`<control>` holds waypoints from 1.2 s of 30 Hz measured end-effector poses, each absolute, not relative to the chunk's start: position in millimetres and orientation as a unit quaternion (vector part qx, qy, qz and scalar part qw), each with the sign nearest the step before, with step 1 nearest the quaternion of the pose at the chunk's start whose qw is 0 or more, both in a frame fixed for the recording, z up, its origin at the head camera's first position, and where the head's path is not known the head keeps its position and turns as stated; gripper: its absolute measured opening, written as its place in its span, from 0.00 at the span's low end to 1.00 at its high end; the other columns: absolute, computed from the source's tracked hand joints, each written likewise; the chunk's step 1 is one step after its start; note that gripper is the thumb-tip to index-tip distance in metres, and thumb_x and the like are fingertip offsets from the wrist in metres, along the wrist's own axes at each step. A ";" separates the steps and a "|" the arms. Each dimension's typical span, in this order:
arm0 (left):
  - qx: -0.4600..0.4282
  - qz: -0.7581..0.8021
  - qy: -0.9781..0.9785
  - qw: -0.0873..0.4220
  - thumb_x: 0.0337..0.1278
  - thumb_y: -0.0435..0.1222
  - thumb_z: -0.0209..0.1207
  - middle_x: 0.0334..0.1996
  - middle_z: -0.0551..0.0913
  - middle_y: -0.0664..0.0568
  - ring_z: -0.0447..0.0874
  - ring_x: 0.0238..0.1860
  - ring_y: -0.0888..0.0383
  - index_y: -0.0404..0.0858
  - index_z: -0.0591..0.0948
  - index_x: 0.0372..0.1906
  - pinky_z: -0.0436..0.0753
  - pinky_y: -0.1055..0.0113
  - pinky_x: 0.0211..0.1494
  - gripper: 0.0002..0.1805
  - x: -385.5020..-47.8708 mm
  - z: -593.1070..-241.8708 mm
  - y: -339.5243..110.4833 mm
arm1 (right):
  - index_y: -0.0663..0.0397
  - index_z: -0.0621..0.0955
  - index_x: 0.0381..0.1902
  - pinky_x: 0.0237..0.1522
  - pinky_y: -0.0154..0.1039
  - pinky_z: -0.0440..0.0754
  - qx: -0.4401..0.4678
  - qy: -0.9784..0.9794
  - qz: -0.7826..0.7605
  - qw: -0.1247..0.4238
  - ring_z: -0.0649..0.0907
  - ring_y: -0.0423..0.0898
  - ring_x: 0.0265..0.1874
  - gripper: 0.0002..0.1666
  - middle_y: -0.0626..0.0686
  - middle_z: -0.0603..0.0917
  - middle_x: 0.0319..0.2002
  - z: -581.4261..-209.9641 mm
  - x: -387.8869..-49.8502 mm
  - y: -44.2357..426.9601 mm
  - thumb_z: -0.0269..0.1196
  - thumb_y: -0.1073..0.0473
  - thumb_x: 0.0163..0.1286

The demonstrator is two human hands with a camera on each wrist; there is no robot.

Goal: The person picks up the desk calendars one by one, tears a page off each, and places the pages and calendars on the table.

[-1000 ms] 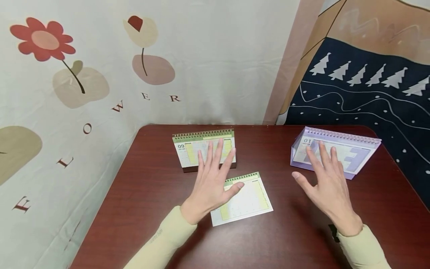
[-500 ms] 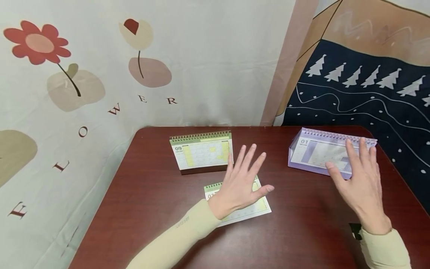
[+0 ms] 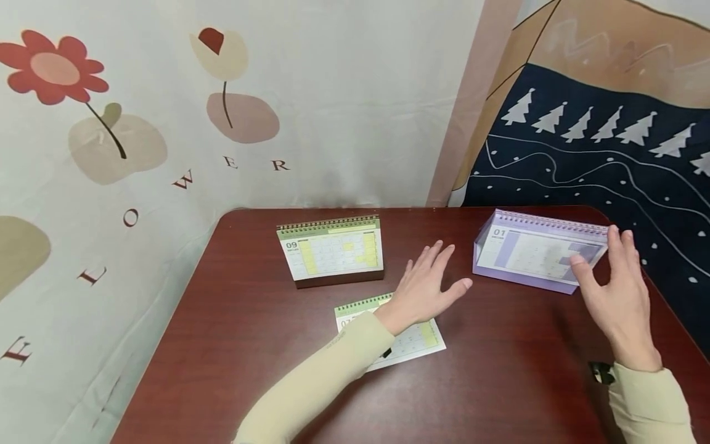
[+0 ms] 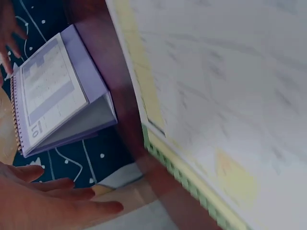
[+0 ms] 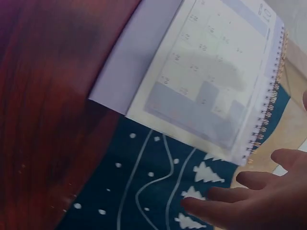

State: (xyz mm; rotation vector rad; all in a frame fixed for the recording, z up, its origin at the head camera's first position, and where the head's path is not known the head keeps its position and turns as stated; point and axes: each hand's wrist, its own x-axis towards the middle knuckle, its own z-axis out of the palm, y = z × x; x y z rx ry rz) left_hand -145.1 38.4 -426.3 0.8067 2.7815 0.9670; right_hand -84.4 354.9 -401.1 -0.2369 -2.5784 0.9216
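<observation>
A purple desk calendar (image 3: pixel 546 253) marked 01 stands propped like a tent at the back right. My right hand (image 3: pixel 618 302) is by its right end, thumb in front of the page and fingers extended. In the right wrist view, a gap shows between the fingers (image 5: pixel 225 196) and the purple calendar (image 5: pixel 201 72). My left hand (image 3: pixel 421 290) hovers with fingers straight, left of that calendar and holding nothing. Beneath the left forearm lies a flat green-topped calendar page (image 3: pixel 410 345), partly hidden by the sleeve.
A green desk calendar (image 3: pixel 335 250) marked 09 stands at the back left of the dark red table (image 3: pixel 233 357). Behind the table hangs a pale cloth (image 3: pixel 355 123) with flowers. A dark blue cloth (image 3: pixel 582 166) with white trees is at the right.
Both hands have moved right. The left passes from in front of the green calendar towards the purple one; the right goes from the purple calendar's front to its right end. The calendars stay put.
</observation>
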 end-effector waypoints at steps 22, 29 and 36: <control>0.230 0.507 0.823 0.112 0.78 0.62 0.38 0.79 0.61 0.49 0.58 0.78 0.60 0.42 0.58 0.83 0.61 0.66 0.78 0.40 -154.5 -447.4 103.0 | 0.23 0.35 0.82 0.70 0.24 0.59 -0.146 -0.871 0.449 0.137 0.58 0.58 0.78 0.47 0.48 0.45 0.83 -409.9 -97.4 368.1 0.51 0.43 0.81; 0.213 0.527 0.812 0.128 0.78 0.63 0.36 0.79 0.60 0.52 0.60 0.77 0.60 0.45 0.56 0.83 0.62 0.63 0.78 0.40 -153.5 -452.9 105.4 | 0.19 0.35 0.81 0.43 0.12 0.68 -0.148 -0.869 0.453 0.131 0.70 0.52 0.73 0.47 0.58 0.56 0.82 -410.8 -98.4 365.0 0.52 0.42 0.80; 0.207 0.544 0.804 0.123 0.77 0.62 0.39 0.78 0.63 0.50 0.66 0.72 0.60 0.47 0.57 0.83 0.64 0.64 0.76 0.39 -152.8 -454.2 108.3 | 0.21 0.36 0.82 0.39 0.12 0.68 -0.156 -0.878 0.432 0.132 0.75 0.53 0.69 0.47 0.61 0.60 0.80 -413.1 -100.2 365.1 0.52 0.41 0.80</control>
